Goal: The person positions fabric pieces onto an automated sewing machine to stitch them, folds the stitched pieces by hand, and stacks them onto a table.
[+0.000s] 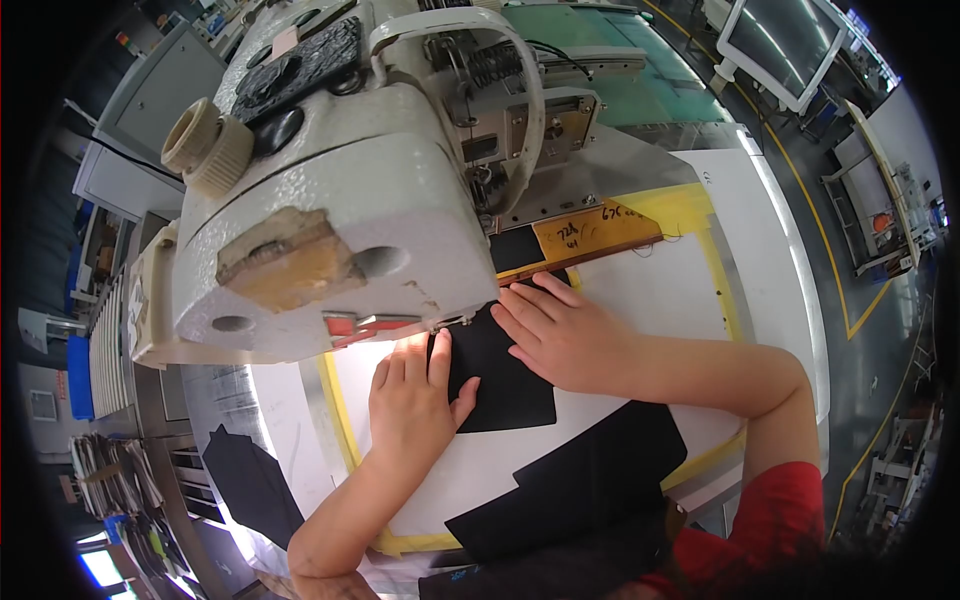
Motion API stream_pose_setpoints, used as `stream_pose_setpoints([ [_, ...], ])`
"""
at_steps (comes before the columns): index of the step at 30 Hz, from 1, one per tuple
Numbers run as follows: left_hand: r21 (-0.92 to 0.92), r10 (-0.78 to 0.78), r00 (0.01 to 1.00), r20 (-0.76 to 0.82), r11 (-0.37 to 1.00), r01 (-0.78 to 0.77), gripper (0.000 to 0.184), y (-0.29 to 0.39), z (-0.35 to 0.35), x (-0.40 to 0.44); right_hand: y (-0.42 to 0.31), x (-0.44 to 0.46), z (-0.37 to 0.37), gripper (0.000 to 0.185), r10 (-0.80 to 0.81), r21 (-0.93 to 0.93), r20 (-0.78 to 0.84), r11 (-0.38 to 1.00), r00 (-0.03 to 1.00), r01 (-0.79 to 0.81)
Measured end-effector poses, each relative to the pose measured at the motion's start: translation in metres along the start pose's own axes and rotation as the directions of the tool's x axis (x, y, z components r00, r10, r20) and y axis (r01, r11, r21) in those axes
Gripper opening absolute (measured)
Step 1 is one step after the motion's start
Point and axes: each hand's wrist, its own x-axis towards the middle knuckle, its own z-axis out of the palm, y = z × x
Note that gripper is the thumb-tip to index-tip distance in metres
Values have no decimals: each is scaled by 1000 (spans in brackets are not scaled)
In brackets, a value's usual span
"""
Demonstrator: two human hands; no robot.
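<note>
A black fabric piece (pixel 510 390) lies on the white work surface (pixel 660 335), partly under the sewing machine head (pixel 330 230). My left hand (pixel 415 390) rests flat at its left edge, fingers stretched forward and thumb apart; the fingertips reach beneath the front of the machine. My right hand (pixel 565 335) lies flat across the upper right part of the fabric, fingers extended toward a yellow-brown template (pixel 590 238) with handwritten numbers. The fabric's far edge runs up to this template. Neither hand grips anything that I can see.
Another black fabric piece (pixel 600 475) lies closer to me, and more black fabric (pixel 245 480) is at the left. Yellow tape (pixel 725 270) borders the white surface. A monitor (pixel 785 45) stands at the far right. Stacked papers (pixel 115 475) are at the lower left.
</note>
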Motion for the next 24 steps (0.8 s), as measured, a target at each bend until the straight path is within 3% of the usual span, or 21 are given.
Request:
stream_pose_setpoints([
  [7, 0, -50, 999, 11, 999, 50, 59, 10, -6, 5, 9, -2, -7, 44, -66, -25, -24, 998, 998, 65],
  [24, 60, -158, 987, -1, 986, 158, 53, 31, -9, 12, 35, -30, -16, 43, -56, 30, -46, 998, 997, 58],
])
